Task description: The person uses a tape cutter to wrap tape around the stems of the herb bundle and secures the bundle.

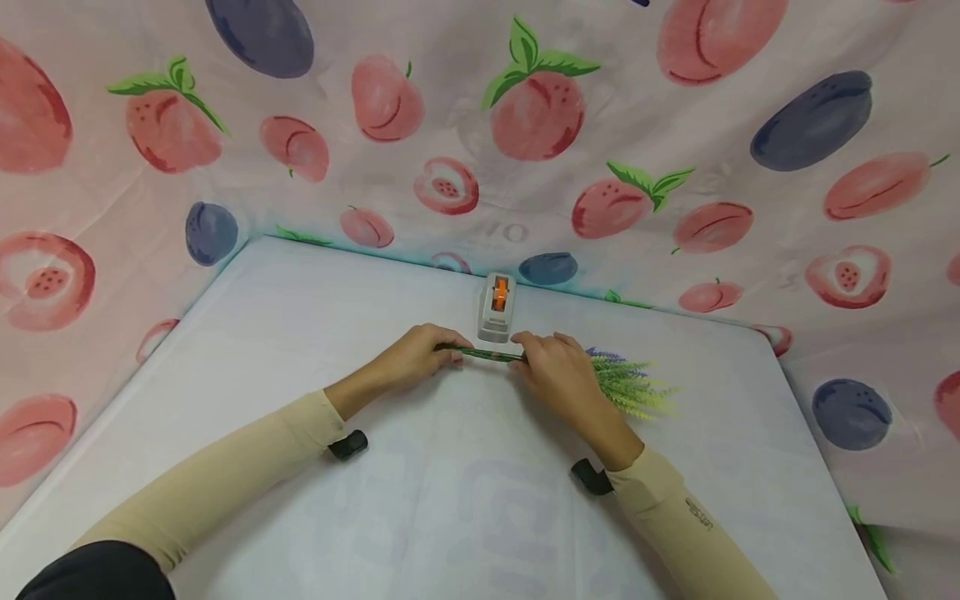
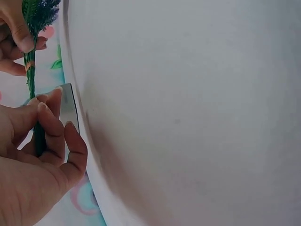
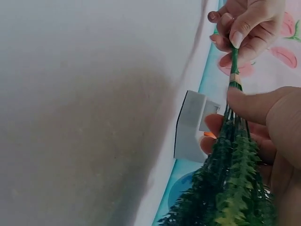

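Observation:
A bunch of artificial flowers (image 1: 628, 385) with purple and yellow-green sprigs is held sideways above the table, heads to the right. My left hand (image 1: 417, 357) pinches the bare stem ends between thumb and fingers. Closer to the flower heads, my right hand (image 1: 558, 372) grips the stems with its thumb across them. A narrow tan band (image 3: 235, 78) circles the stems between the two hands, right beside the right thumb in the right wrist view. Just behind the stems stands a grey tape dispenser (image 1: 496, 323) with an orange core, touched by neither hand as far as the head view shows.
A white-covered table (image 1: 450, 500) spreads out under both arms. Its back edge meets a pink curtain (image 1: 465, 100) printed with fruit, which also hangs along the left and right sides. A dark wrist camera (image 1: 349, 445) sits below the left cuff, another camera (image 1: 592, 477) below the right.

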Demonstrator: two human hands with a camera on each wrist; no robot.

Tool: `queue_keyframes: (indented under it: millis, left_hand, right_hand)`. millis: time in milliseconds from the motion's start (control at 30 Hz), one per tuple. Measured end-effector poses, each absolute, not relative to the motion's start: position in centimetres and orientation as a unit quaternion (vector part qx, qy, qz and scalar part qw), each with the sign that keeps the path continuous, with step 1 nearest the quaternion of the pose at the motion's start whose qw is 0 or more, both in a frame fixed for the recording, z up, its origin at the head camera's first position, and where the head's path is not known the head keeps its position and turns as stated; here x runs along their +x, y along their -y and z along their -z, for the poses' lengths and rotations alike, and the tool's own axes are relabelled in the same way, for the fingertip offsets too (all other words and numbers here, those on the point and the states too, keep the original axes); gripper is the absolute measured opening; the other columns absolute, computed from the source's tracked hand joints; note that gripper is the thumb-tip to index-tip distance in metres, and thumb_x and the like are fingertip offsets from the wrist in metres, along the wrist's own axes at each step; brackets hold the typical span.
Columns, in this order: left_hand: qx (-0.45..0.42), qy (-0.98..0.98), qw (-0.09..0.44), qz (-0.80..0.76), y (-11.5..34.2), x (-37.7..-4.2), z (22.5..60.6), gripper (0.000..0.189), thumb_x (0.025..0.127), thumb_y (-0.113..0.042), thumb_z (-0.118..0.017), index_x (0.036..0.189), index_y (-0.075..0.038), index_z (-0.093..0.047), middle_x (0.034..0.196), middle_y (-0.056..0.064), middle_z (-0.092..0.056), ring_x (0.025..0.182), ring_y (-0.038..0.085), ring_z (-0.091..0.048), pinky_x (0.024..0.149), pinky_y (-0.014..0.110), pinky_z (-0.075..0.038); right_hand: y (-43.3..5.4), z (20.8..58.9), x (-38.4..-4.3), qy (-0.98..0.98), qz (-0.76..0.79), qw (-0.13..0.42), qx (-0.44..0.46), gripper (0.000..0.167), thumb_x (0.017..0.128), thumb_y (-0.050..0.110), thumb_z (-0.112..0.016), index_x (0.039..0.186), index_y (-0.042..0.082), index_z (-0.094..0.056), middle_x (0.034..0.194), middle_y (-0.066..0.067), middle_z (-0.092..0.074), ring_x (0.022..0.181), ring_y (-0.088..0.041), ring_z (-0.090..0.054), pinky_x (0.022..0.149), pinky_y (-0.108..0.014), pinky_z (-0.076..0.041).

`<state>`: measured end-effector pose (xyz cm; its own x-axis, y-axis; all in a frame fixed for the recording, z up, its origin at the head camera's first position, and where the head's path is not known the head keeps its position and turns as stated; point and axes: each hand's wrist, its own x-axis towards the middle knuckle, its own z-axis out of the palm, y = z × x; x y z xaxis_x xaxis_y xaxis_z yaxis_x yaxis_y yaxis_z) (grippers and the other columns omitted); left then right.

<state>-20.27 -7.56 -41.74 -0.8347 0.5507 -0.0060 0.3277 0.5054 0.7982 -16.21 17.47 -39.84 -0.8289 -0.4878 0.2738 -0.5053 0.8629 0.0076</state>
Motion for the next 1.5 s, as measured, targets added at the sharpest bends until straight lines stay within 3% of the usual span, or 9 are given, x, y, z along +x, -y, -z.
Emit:
queue_keyframes:
  millis: [100,333,533,867,1100,1300,1500]
  left_hand:
    - [0.257,-0.856,0.134,-0.428,7.54,-20.32,41.66,0.022,0.101,-0.006,-0.061,0.116,-0.010,-0.076,0.102,0.006,-0.074,0.081,0.014,-0.056,0.069,0.026,-0.046]
    - [0.245,-0.856,0.137,-0.434,7.50,-20.34,41.65,0.023,0.102,-0.007,-0.058,0.119,-0.011,-0.073,0.094,0.004,-0.074,0.075,0.015,-0.057,0.068,0.029,-0.047]
    - [0.237,-0.846,0.155,-0.453,7.40,-20.35,41.73,0.016,0.103,-0.007,-0.056,0.114,-0.012,-0.066,0.090,0.006,-0.075,0.076,0.020,-0.061,0.069,0.029,-0.048]
    - [0.222,-0.862,0.117,-0.439,7.23,-20.35,41.56,0.015,0.103,-0.013,-0.059,0.109,-0.012,-0.073,0.100,0.008,-0.068,0.083,0.017,-0.058,0.075,0.032,-0.048]
    - [0.245,-0.874,0.083,-0.412,7.39,-20.45,41.81,0.018,0.100,-0.011,-0.064,0.112,-0.011,-0.077,0.101,0.004,-0.068,0.093,0.018,-0.059,0.085,0.036,-0.050]
    - [0.266,-0.865,0.071,-0.419,7.46,-20.63,41.91,0.022,0.094,-0.003,-0.071,0.114,-0.009,-0.077,0.101,0.009,-0.069,0.092,0.019,-0.058,0.085,0.036,-0.049]
    - [0.267,-0.865,0.062,-0.419,7.49,-20.87,41.88,0.022,0.095,-0.003,-0.069,0.115,-0.008,-0.077,0.107,0.007,-0.073,0.098,0.019,-0.062,0.089,0.038,-0.052]
  right_hand:
    - [-17.46,40.01,-16.50,0.958,-0.035,0.127,0.255,0.038,0.086,0.026,-0.084,0.116,0.008,-0.068,0.087,-0.005,-0.075,0.083,-0.023,-0.073,0.102,-0.053,-0.049]
    - [-17.61,40.37,-17.00,0.955,-0.038,0.134,0.262,0.022,0.087,0.020,-0.083,0.100,0.011,-0.068,0.082,-0.003,-0.072,0.079,-0.023,-0.070,0.106,-0.055,-0.045]
    - [-17.68,40.48,-17.08,0.947,-0.030,0.162,0.276,0.019,0.085,0.019,-0.084,0.098,0.012,-0.071,0.088,-0.004,-0.071,0.082,-0.025,-0.070,0.104,-0.056,-0.047]
    - [-17.86,40.55,-16.91,0.941,-0.053,0.182,0.280,0.024,0.083,0.021,-0.086,0.102,0.011,-0.076,0.091,-0.005,-0.067,0.081,-0.026,-0.068,0.079,-0.043,-0.056]
    - [-18.05,40.42,-17.13,0.943,-0.071,0.180,0.273,0.032,0.084,0.020,-0.086,0.111,0.009,-0.074,0.096,-0.007,-0.075,0.087,-0.026,-0.071,0.088,-0.046,-0.055]
    - [-18.02,40.26,-17.22,0.947,-0.072,0.166,0.265,0.032,0.087,0.022,-0.082,0.114,0.008,-0.071,0.094,-0.008,-0.076,0.085,-0.024,-0.072,0.101,-0.048,-0.050]
    - [-17.96,40.27,-17.19,0.945,-0.069,0.175,0.266,0.032,0.088,0.018,-0.082,0.116,0.009,-0.069,0.087,-0.007,-0.075,0.086,-0.027,-0.072,0.105,-0.054,-0.046]
